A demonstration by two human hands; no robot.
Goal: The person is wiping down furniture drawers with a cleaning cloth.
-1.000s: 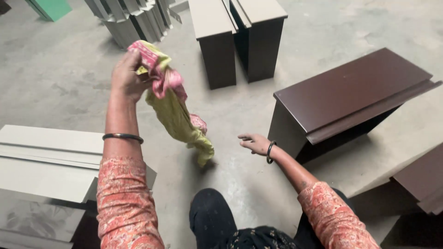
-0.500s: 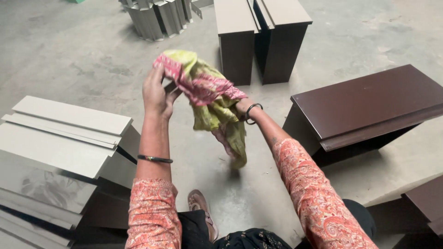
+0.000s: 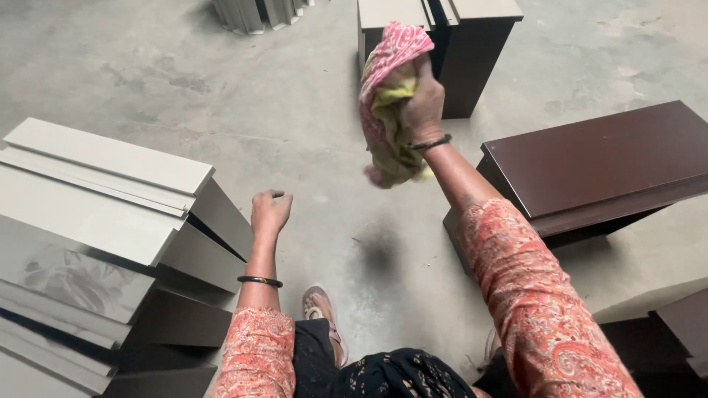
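Since the earlier frame, the pink-and-yellow cloth [image 3: 391, 96] has been passed wholly to the right hand [image 3: 422, 103], and the left hand [image 3: 270, 211] has been lowered away from it.

Item, cloth: bunched, held raised in the air over the concrete floor [image 3: 147, 81], in front of the two upright dark cabinets [image 3: 450, 44]; a loose tail hangs below the fist.

Item, right hand: fingers clamped around the bunched cloth.

Item, left hand: empty, fingers loosely curled, just beside the near edge of the stacked grey panels [image 3: 103, 199].

Item, dark brown panel [image 3: 597, 162]: lying flat at the right, near the right forearm.

Handling note: the cloth is judged best gathered into a firm pad, the hanging tail tucked in, so it is kept off the dusty floor.
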